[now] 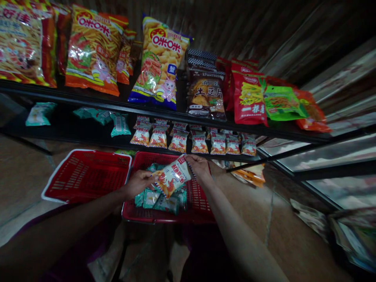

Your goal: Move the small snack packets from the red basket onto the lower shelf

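Between both hands I hold a small white and orange snack bag (173, 176) with red lettering. My left hand (140, 182) pinches its lower left edge. My right hand (198, 165) grips its upper right corner, the fingertips partly behind it. Right below the bag is a red plastic basket (202, 201) with several teal snack packets (166, 203) inside. Small white and orange bags (179, 139) of a similar look stand in rows on the lower shelf, just beyond my hands.
A second red basket (88, 176) lies on the left. Larger snack bags (161, 62) line the upper black shelf (96, 102). Teal packets (120, 124) lie on the lower shelf's left part. Orange packaging (249, 174) sits beneath the shelf, and a stack of papers (352, 235) at the lower right.
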The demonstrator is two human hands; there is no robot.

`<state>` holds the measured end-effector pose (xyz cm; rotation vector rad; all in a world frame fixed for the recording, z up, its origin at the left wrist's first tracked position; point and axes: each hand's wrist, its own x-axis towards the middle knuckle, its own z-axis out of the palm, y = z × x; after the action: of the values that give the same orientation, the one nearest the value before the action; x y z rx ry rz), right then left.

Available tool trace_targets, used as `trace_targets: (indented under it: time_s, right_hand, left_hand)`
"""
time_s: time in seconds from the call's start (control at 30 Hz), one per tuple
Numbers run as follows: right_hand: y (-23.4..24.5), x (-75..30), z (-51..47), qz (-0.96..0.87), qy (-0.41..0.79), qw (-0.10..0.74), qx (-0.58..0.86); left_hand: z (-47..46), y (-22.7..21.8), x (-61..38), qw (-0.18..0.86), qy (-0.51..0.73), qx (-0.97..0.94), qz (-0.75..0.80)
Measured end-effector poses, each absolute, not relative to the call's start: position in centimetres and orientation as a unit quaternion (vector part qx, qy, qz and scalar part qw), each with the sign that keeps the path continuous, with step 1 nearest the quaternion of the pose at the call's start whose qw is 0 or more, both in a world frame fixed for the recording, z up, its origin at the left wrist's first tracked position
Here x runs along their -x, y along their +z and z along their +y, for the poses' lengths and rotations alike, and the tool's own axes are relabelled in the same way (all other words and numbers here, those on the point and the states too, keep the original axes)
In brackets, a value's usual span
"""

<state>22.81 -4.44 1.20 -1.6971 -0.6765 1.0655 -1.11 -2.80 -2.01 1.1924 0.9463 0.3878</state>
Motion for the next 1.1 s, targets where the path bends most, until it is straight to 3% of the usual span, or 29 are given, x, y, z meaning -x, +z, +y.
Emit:
trace_targets:
  time_s: [0.3,0.87,1.1]
  right_hand:
    - [0.4,-23.4,-4.2,-0.333,0.416,0.492,0.689]
    - [-0.9,-23.5,-3.8,-0.422,0.399,0.453,0.677]
    - [-0.4,-23.3,-3.6,-0.395,0.424,0.466,0.668]
  left_hand:
    - [-3.1,-2.2,0.9,0.719,0.158,-0.546,0.401]
    - [-3.4,-3.5,1.0,0.673,0.009,-0.651,0.352]
    - [-2.9,-1.4,1.0,0.795,0.037,-0.540,0.274]
